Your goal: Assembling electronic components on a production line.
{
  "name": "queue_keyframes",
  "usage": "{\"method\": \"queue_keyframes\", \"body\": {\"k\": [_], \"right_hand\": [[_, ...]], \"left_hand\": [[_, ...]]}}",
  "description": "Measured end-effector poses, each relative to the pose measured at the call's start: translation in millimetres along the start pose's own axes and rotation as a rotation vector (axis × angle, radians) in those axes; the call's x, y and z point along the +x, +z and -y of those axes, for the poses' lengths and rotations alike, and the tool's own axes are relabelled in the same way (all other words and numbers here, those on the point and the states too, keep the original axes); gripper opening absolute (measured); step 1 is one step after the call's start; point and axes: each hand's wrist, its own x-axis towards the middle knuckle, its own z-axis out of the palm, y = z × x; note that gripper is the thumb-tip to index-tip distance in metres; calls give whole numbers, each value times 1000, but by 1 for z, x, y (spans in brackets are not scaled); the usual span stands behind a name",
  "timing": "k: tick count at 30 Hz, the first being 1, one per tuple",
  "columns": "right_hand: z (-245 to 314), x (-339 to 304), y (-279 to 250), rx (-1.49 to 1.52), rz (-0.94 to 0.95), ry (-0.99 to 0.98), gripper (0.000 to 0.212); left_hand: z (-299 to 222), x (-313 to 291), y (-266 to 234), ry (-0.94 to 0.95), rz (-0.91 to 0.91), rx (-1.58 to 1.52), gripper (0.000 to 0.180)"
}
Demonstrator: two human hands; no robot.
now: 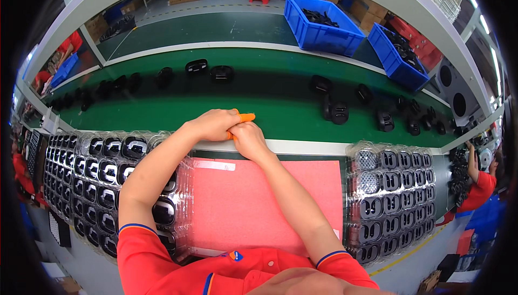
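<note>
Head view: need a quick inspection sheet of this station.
Surface: pink mat on bench, green conveyor belt beyond.
Job's things: orange finger cots on the fingers; left hand and right hand meet at belt edge.
Clutter: clear blister trays of black parts, left and right; loose black parts on belt.
Hands: touching, holding no part.
Cables: nothing seen.
Surroundings: blue bins, co-worker's sleeve at right.

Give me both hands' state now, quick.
Left hand: closed, on the orange finger cot.
Right hand: closed against the left; holding anything cannot be told.
</note>
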Motion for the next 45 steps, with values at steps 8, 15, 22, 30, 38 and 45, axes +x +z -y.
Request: {"method": "queue_keyframes", "body": {"k": [8, 15, 22, 30, 38, 45], "right_hand": [[-2, -2, 2, -39, -64, -43, 16], [-1, 1, 2, -35, -55, -21, 17], [-1, 3, 6, -30, -29, 9, 18], [-1, -1, 4, -59, -50, 0, 21], [-4, -4, 2, -87, -43, 14, 16], [-9, -6, 2, -105, -82, 30, 15]], "left_hand": [[1, 2, 3, -34, 34, 26, 49], [2, 2, 3, -13, -17, -16, 37], [8, 0, 6, -43, 2, 14, 29], [-3, -5, -5, -53, 36, 67, 34], [11, -4, 4, 1, -8, 59, 47], [6, -4, -1, -30, 9, 76, 39]]}}
